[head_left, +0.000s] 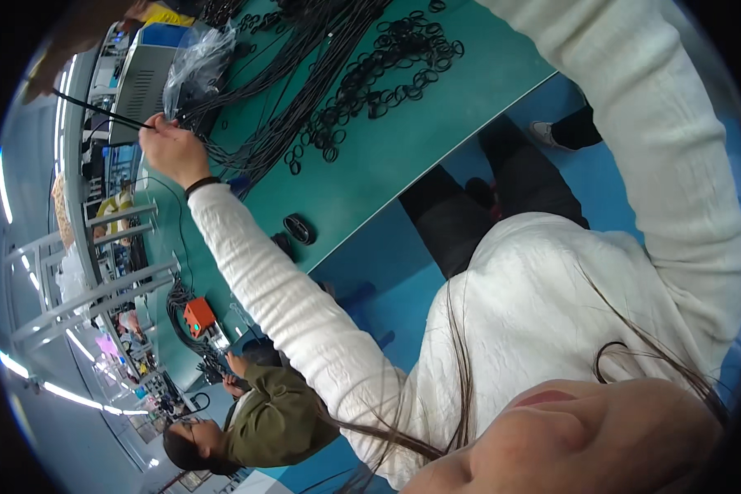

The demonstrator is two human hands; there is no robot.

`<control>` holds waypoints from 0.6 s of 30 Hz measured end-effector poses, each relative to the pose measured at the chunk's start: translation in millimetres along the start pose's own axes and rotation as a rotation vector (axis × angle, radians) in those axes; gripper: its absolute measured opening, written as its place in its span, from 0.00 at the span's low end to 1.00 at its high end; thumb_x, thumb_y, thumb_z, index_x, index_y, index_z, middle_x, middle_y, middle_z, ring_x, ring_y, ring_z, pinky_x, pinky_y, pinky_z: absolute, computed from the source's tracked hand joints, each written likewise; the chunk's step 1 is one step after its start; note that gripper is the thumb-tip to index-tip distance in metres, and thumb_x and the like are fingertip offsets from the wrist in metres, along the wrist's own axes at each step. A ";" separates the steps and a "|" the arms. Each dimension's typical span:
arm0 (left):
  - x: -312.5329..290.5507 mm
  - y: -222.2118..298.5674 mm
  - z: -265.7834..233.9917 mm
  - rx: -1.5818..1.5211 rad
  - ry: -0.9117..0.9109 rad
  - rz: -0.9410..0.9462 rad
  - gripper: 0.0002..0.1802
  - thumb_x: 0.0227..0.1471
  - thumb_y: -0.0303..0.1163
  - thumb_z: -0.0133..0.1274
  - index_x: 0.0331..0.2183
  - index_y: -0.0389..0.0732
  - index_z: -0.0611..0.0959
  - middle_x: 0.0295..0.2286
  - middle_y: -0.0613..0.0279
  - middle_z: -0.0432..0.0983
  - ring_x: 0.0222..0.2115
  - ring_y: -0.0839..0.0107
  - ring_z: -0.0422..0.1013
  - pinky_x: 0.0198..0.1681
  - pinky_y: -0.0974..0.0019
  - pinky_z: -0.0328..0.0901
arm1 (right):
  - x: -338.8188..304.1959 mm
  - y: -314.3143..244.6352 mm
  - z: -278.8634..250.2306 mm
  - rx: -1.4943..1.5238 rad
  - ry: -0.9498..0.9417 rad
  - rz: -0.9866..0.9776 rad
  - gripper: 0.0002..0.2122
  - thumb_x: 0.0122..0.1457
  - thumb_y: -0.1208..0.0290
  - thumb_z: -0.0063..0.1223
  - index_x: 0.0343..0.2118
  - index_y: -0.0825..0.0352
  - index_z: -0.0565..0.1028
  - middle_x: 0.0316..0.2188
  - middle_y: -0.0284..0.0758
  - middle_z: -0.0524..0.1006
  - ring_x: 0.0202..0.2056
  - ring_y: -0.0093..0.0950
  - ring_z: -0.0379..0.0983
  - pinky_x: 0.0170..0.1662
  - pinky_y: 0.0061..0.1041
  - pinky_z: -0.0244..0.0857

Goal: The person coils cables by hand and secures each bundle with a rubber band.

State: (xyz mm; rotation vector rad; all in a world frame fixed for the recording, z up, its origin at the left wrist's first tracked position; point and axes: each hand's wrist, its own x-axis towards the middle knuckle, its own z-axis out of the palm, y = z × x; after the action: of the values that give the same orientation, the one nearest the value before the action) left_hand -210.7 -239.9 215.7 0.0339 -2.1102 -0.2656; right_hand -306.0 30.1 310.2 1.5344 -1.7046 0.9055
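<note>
My left hand (pixel 173 151) is raised over the green table (pixel 477 90), its fingers closed round a thin black cable (pixel 107 113). That cable runs taut toward the upper left edge, where my right hand (pixel 70 45), dim and blurred, is closed at its far end. My right forearm is cut off by the top edge. Below the left hand, a long bundle of black cables (pixel 305 99) fans across the table. Many small black rings (pixel 403 74) lie beside it. A crumpled clear plastic bag (pixel 198 70) is just past the left hand.
A grey vented box (pixel 136 90) stands behind the bag. Small black coils (pixel 300 229) lie near the table's front edge. Farther left, a co-worker in an olive jacket (pixel 280 416) sits by an orange device (pixel 198 316). Metal shelf frames (pixel 99 288) line the table's far side.
</note>
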 end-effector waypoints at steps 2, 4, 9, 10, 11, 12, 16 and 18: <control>-10.6 -26.9 10.5 0.030 -0.021 -0.003 0.07 0.54 0.28 0.45 0.29 0.36 0.76 0.24 0.54 0.74 0.25 0.57 0.72 0.30 0.58 0.65 | -18.4 -15.6 -19.9 -0.023 -0.033 0.049 0.06 0.57 0.66 0.48 0.36 0.58 0.72 0.28 0.32 0.75 0.28 0.30 0.73 0.30 0.29 0.65; -16.9 -59.4 23.0 0.064 -0.035 -0.004 0.07 0.54 0.29 0.46 0.28 0.36 0.76 0.24 0.54 0.74 0.26 0.56 0.72 0.30 0.57 0.65 | -39.0 -32.1 -41.7 -0.045 -0.055 0.091 0.06 0.57 0.67 0.48 0.35 0.59 0.72 0.27 0.32 0.75 0.28 0.30 0.72 0.29 0.28 0.65; -16.8 -111.0 46.8 0.095 -0.093 0.080 0.09 0.54 0.31 0.46 0.27 0.37 0.76 0.26 0.51 0.74 0.28 0.50 0.71 0.31 0.53 0.64 | -82.5 -78.0 -91.4 -0.101 -0.104 0.147 0.05 0.56 0.68 0.49 0.34 0.61 0.73 0.26 0.33 0.74 0.26 0.29 0.71 0.28 0.27 0.63; -15.4 -117.5 49.1 0.088 -0.083 0.089 0.09 0.54 0.31 0.46 0.27 0.37 0.76 0.26 0.51 0.74 0.28 0.50 0.71 0.31 0.53 0.64 | -92.3 -86.9 -101.5 -0.116 -0.108 0.154 0.05 0.56 0.69 0.49 0.34 0.62 0.73 0.26 0.33 0.73 0.26 0.29 0.70 0.28 0.26 0.62; -12.3 -124.7 50.7 0.139 -0.119 0.071 0.09 0.54 0.31 0.45 0.28 0.37 0.76 0.26 0.50 0.74 0.29 0.49 0.71 0.32 0.53 0.64 | -98.9 -96.1 -112.3 -0.136 -0.105 0.159 0.05 0.56 0.69 0.50 0.33 0.62 0.73 0.26 0.33 0.73 0.26 0.29 0.70 0.28 0.26 0.62; -7.8 -129.9 53.6 0.189 -0.148 0.055 0.09 0.54 0.31 0.44 0.28 0.37 0.76 0.27 0.49 0.74 0.30 0.48 0.70 0.33 0.52 0.64 | -106.2 -106.9 -123.2 -0.155 -0.102 0.156 0.05 0.56 0.69 0.50 0.33 0.63 0.73 0.26 0.34 0.73 0.25 0.29 0.70 0.27 0.26 0.62; 3.8 -171.4 38.8 0.449 -0.117 0.110 0.08 0.45 0.28 0.47 0.31 0.37 0.77 0.29 0.48 0.74 0.32 0.50 0.70 0.36 0.52 0.63 | -120.7 -132.8 -144.8 -0.212 -0.101 0.147 0.05 0.56 0.70 0.51 0.32 0.65 0.73 0.25 0.34 0.72 0.24 0.29 0.68 0.26 0.25 0.60; 33.2 -176.4 8.2 0.575 0.055 0.182 0.08 0.48 0.26 0.44 0.31 0.39 0.77 0.28 0.52 0.74 0.30 0.52 0.70 0.35 0.54 0.64 | -123.9 -148.0 -155.4 -0.272 -0.089 0.152 0.05 0.56 0.71 0.51 0.32 0.66 0.73 0.24 0.35 0.72 0.24 0.29 0.68 0.26 0.24 0.59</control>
State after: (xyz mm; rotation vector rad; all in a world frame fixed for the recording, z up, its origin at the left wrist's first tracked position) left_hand -249.6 -415.0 203.7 0.1847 -2.0535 0.4491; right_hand -143.4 216.7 299.4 1.2964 -1.9403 0.6540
